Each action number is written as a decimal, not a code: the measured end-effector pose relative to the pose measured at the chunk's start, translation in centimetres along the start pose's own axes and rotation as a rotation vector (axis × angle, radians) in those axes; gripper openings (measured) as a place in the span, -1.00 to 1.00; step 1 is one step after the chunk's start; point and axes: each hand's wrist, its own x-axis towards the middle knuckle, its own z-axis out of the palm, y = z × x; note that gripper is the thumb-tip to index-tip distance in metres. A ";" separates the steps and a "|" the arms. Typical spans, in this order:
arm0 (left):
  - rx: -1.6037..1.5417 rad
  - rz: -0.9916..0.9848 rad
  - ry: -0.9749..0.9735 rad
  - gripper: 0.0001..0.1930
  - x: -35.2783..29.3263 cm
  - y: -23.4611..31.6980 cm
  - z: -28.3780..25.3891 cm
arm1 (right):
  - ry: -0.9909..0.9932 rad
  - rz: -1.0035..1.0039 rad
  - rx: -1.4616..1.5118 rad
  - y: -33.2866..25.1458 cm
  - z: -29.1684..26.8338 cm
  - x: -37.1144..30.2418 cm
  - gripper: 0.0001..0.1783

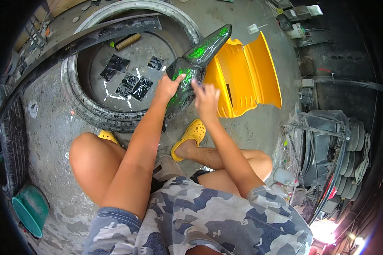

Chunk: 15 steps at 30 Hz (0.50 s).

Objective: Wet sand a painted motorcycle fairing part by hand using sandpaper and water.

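A glossy black plastic vehicle panel point(205, 49) with green and white markings stands in front of me, leaning across the right rim of the large tire. My left hand point(168, 88) is closed on its near left edge, with the thumb lying over the marked face. My right hand point(207, 98) is at the panel's right side, its fingers drawn together and blurred. A small dark bit shows at its fingertips, too indistinct to name. Just right of the panel, a curved yellow plastic panel point(242, 76) rests on the floor.
The large tire point(74, 91) lies flat, with dark film pieces point(141, 88) and a wooden-handled tool point(128, 41) inside its ring. A long black strip point(89, 37) crosses over it. To the left are another tire point(13, 140) and a green bucket point(29, 210). Metal racks point(323, 140) with clutter line the right.
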 end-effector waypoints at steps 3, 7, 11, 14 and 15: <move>-0.014 -0.031 0.003 -0.11 0.4 0.0 0.3 | -0.018 -0.059 0.033 0.5 -0.8 0.8 -0.40; -0.047 -0.045 -0.038 -0.15 0.3 0.5 0.8 | -0.008 0.061 -0.055 1.3 -0.3 5.0 -0.37; -0.010 -0.058 -0.038 -0.07 1.2 -1.4 0.6 | -0.094 -0.027 -0.068 -1.4 -1.0 0.5 -0.35; -0.023 -0.071 -0.067 -0.06 1.4 -0.7 0.7 | -0.097 -0.090 -0.132 -0.2 -1.6 3.6 -0.40; -0.031 -0.074 -0.090 -0.06 1.3 -0.3 0.9 | -0.086 -0.019 -0.147 0.4 -1.2 5.8 -0.41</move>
